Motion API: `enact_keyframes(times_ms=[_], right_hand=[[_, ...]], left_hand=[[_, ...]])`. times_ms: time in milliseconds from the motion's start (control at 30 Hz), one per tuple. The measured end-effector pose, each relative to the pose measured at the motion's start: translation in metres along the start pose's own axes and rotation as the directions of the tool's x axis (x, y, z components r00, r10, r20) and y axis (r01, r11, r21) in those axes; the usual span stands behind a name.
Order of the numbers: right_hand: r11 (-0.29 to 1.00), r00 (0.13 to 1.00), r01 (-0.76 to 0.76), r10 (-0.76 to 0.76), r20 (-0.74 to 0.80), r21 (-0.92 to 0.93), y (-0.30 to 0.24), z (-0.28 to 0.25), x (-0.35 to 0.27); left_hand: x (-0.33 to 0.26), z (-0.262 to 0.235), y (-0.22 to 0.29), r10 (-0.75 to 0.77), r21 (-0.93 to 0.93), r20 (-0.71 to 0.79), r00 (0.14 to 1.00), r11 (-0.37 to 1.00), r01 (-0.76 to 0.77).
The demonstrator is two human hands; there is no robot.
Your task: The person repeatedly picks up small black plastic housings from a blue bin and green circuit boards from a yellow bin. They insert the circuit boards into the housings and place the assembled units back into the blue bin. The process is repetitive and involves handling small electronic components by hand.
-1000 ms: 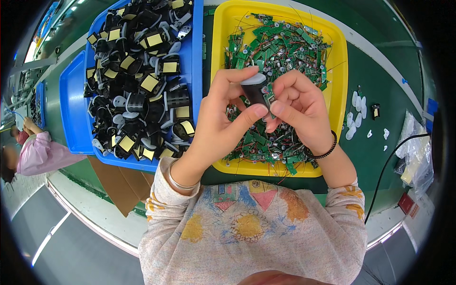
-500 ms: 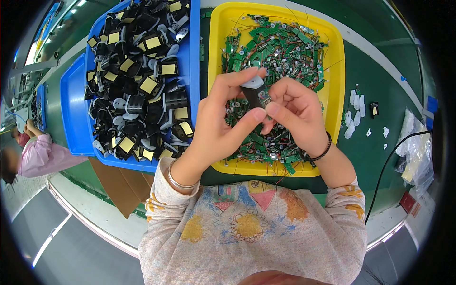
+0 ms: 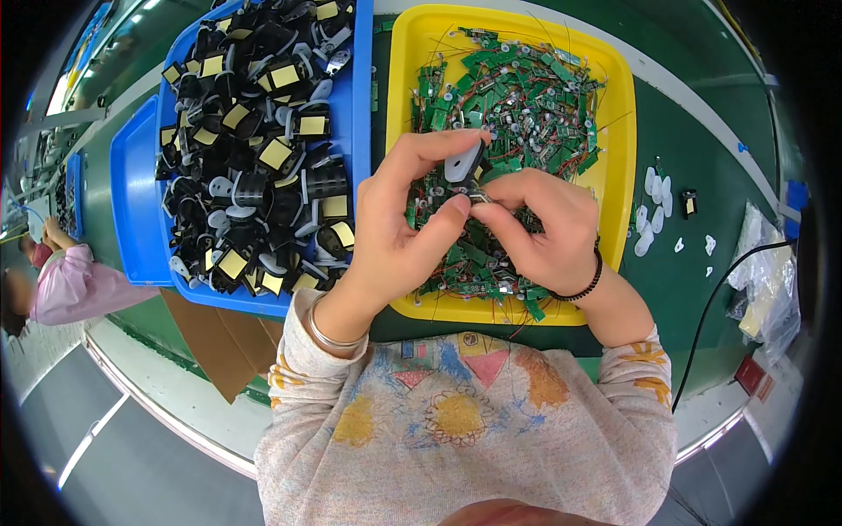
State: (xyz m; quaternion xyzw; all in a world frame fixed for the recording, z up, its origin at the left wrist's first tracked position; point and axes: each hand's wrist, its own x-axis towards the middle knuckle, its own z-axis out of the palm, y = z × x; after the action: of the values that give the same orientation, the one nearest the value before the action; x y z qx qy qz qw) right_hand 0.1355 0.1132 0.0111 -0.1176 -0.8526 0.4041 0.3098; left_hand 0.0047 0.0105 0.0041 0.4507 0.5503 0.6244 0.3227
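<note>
Above the yellow tray (image 3: pixel 621 202), my left hand (image 3: pixel 395 219) grips a small black plastic housing with a pale grey end piece (image 3: pixel 461 163), between thumb and forefinger. My right hand (image 3: pixel 548 226) is closed beside it, thumb and forefinger pinching a small circuit board (image 3: pixel 480 195) at the lower end of the housing. The fingers cover most of the board, so how far it sits inside cannot be seen. Under both hands, a heap of green circuit boards (image 3: pixel 513 110) with thin wires fills the tray.
On the left, a blue tray (image 3: pixel 358 114) is piled with black housings (image 3: pixel 250 188) bearing pale yellow pads. Right of the yellow tray lie white oval pieces (image 3: pixel 658 197), one black housing (image 3: pixel 689 203), a clear plastic bag (image 3: pixel 763 280) and a black cable (image 3: pixel 710 307). A person in pink (image 3: pixel 83 285) sits far left.
The housing has turned in my left hand, so its grey piece now faces up more. My right fingers have shifted slightly left and closed in around the board's end.
</note>
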Motion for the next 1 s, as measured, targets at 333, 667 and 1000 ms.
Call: enact_keyframes(times_ms=[333,667,1000], right_hand=[[0.857,0.939,-0.344,0.300,0.169,0.384,0.009,-0.004,0.003],[0.972,0.969,-0.236,0.237,0.065,-0.014,0.023,-0.042,0.042],[0.616,0.972,-0.153,0.235,-0.006,-0.773,0.228,-0.083,0.156]], left_hand=[[0.003,-0.007,0.003,0.164,0.404,-0.030,0.986,0.904,-0.139],[0.009,-0.028,0.000,0.207,0.933,-0.122,0.971,0.358,0.041],[-0.001,-0.062,-0.010,0.172,0.934,-0.326,0.930,-0.097,0.345]])
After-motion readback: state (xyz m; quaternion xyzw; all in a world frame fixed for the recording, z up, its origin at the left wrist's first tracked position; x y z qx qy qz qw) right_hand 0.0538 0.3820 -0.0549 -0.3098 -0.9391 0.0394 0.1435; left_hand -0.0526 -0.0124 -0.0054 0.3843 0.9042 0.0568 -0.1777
